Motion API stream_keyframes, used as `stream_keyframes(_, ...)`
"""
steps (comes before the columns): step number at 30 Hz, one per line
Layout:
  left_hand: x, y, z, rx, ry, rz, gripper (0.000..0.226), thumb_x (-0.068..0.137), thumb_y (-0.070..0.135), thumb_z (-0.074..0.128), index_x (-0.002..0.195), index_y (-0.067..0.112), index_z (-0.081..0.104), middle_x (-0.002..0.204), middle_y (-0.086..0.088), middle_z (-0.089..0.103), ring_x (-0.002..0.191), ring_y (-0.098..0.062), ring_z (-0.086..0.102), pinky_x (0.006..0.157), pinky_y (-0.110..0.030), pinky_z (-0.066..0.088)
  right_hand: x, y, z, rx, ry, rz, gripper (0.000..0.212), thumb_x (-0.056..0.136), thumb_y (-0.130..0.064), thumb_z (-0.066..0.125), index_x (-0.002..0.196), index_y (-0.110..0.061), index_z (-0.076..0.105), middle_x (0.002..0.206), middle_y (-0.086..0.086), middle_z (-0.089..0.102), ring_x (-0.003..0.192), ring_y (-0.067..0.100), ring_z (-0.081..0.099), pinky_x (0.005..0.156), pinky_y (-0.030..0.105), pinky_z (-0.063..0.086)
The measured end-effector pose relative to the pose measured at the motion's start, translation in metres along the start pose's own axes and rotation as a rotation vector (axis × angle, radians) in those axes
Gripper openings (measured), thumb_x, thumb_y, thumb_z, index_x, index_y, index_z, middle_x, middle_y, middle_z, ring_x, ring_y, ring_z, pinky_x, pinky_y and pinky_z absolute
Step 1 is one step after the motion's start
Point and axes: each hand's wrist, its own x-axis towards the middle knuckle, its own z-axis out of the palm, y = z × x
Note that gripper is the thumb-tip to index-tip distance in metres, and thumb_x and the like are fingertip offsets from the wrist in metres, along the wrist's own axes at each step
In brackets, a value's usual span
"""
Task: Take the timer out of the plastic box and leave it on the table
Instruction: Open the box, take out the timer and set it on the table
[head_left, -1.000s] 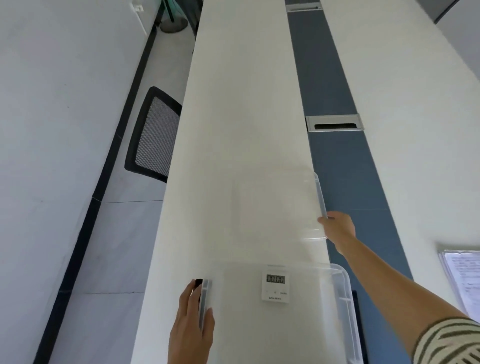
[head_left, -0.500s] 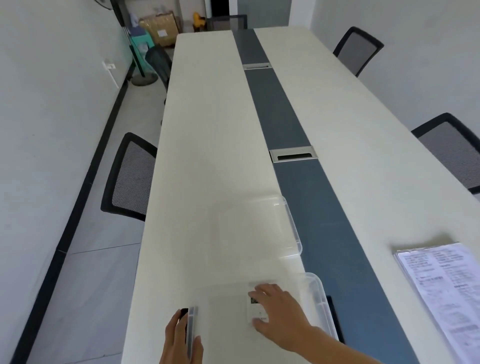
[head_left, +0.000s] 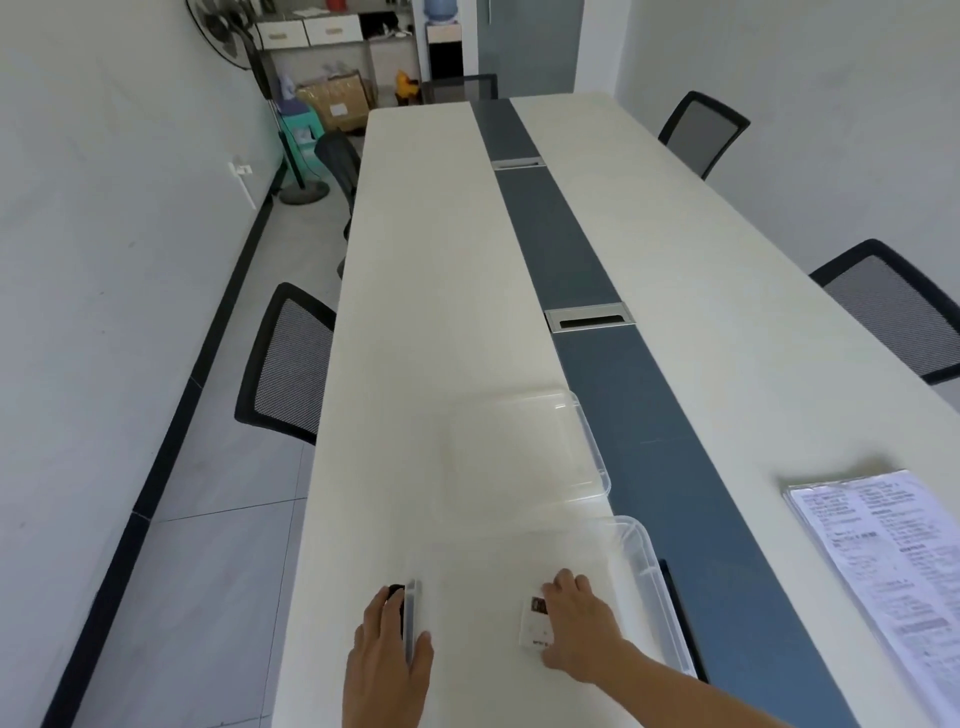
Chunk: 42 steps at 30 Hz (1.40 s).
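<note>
1. head view, nearest: left hand (head_left: 387, 660) clamped over the left wall of the plastic box (head_left: 647, 582), thumb inside and fingers outside. likely there to pin the light box against the table (head_left: 441, 312) so it does not slide or lift during the pick.
2. inside the plastic box, toward its near middle: right hand (head_left: 579, 623) curled around the timer (head_left: 535, 621), fingers over its top and right side, thumb apparently at its near edge. looks closed on the timer, though whether already lifted off the box floor cannot be told.
3. timer white, small, with a dark display at its top end showing past the fingers. still within the plastic box walls, so not yet on the table.
4. just beyond the plastic box: clear lid (head_left: 524, 447) lying flat on the table, set apart from the box, presumably parked there to leave the opening free.
5. right of the plastic box: dark centre strip (head_left: 670, 415) of the table, and further right a sleeved printed sheet (head_left: 878, 556), well apart from the work.
6. far beyond the plastic box: bare tabletop, a cable hatch (head_left: 589, 316) in the strip, mesh chairs (head_left: 288, 364) along both sides. plenty of open surface left of and beyond the box for setting the timer down.
</note>
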Motion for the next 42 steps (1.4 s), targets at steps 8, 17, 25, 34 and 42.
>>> stream_keyframes(8, -0.024, 0.04, -0.03, -0.54, -0.166, 0.042, 0.03, 0.074, 0.023, 0.073, 0.098, 0.041, 0.066, 0.089, 0.0, 0.075, 0.082, -0.009, 0.068, 0.067, -0.021, 0.052, -0.082, -0.021, -0.065, 0.415, 0.246, -0.24, 0.093, 0.064, -0.058, 0.062, 0.146, -0.029, 0.028, 0.122, -0.02, 0.041, 0.116, 0.003, 0.035, 0.097, 0.018, 0.037)
stream_keyframes(17, -0.035, 0.064, -0.055, -0.947, -0.465, -0.056, 0.041, 0.062, 0.0, 0.074, 0.103, 0.002, 0.067, 0.076, -0.03, 0.069, 0.061, -0.04, 0.065, 0.054, -0.037, 0.055, -0.12, -0.016, -0.074, 1.151, 0.145, -0.116, 0.057, 0.071, -0.03, 0.08, 0.123, -0.029, 0.056, 0.113, -0.012, 0.065, 0.098, 0.005, 0.064, 0.072, 0.022, 0.054)
stream_keyframes(25, -0.046, 0.074, -0.07, -0.809, -0.516, 0.153, 0.069, 0.051, 0.019, 0.086, 0.115, 0.026, 0.062, 0.096, -0.01, 0.074, 0.08, -0.033, 0.069, 0.078, -0.037, 0.057, -0.123, -0.013, -0.085, 1.647, 0.029, 0.092, 0.017, 0.083, 0.0, 0.068, 0.099, 0.003, 0.071, 0.088, 0.023, 0.075, 0.064, 0.027, 0.067, 0.047, 0.028, 0.052)
stream_keyframes(34, -0.04, 0.078, -0.071, -0.927, -0.39, 0.116, 0.064, 0.028, 0.036, 0.093, 0.084, 0.011, 0.076, 0.078, -0.013, 0.076, 0.075, -0.027, 0.073, 0.067, -0.028, 0.059, -0.13, -0.02, -0.089, 1.597, -0.084, -0.024, 0.027, 0.079, -0.029, 0.075, 0.099, -0.01, 0.075, 0.09, 0.01, 0.074, 0.082, 0.02, 0.067, 0.064, 0.032, 0.056)
stream_keyframes(42, -0.044, 0.09, -0.069, -0.942, -0.283, 0.138, 0.059, 0.04, 0.032, 0.085, 0.093, 0.011, 0.072, 0.07, -0.008, 0.074, 0.062, -0.014, 0.067, 0.06, -0.019, 0.055, -0.13, -0.021, -0.09, 1.487, -0.135, -0.067, 0.068, 0.047, -0.044, 0.091, 0.103, -0.008, 0.074, 0.101, 0.021, 0.074, 0.087, 0.023, 0.072, 0.077, 0.035, 0.059)
